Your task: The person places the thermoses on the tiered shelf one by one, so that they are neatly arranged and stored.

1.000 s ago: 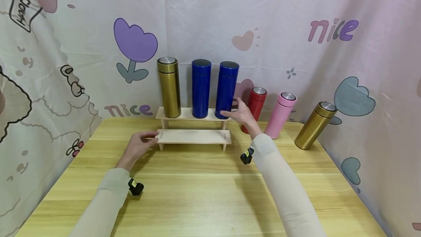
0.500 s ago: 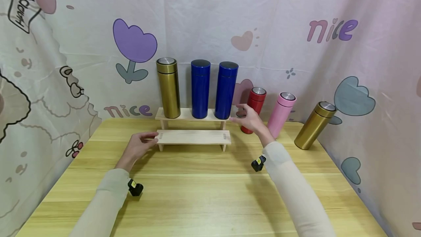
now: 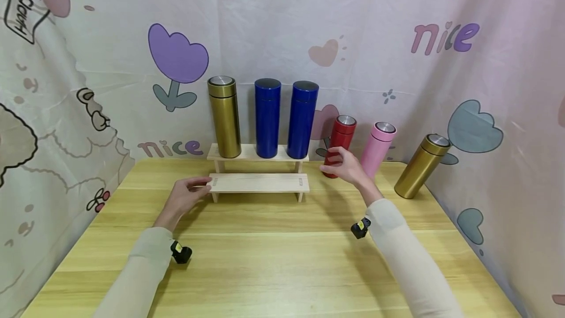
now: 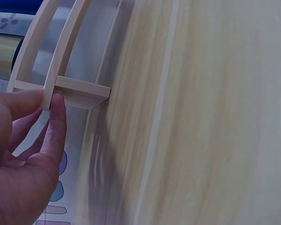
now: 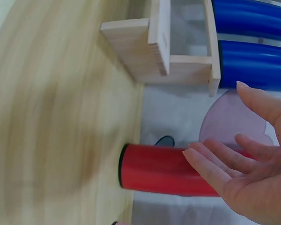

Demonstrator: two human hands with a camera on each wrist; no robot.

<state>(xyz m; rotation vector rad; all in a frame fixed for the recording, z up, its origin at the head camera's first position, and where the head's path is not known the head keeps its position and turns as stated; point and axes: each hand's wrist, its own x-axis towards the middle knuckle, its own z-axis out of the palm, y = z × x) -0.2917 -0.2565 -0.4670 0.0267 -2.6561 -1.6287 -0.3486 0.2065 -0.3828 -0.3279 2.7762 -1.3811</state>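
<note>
"What stood where, going from the left?"

"The left hand (image 3: pixel 182 199) pinched a wooden stand (image 3: pixel 258 183) by the left end of its lower shelf, near the back edge of the table (image 3: pixel 273 264). Its upper shelf held 1 gold bottle (image 3: pixel 225 124) and 2 blue bottles (image 3: pixel 267 119). Right of it, by that same edge, stood a red bottle (image 3: pixel 342 137). The right hand (image 3: pixel 351 168) was in front of that, fingers loose and gripping nothing. A pink bottle (image 3: pixel 377 147) came next, then a second gold bottle (image 3: pixel 419 168) towards the back right corner."

"How was that best handled?"

"I judged a light pinch enough to steady the stand. The red bottle called for thumb and fingers on opposite sides, clear of the blue."

"Did the views differ?"

"The left wrist view showed digits on both faces of the shelf. The right wrist view showed the red bottle's lower body, partly hidden from the head view; only the latter showed its lid. Contact there, I couldn't tell."
</note>
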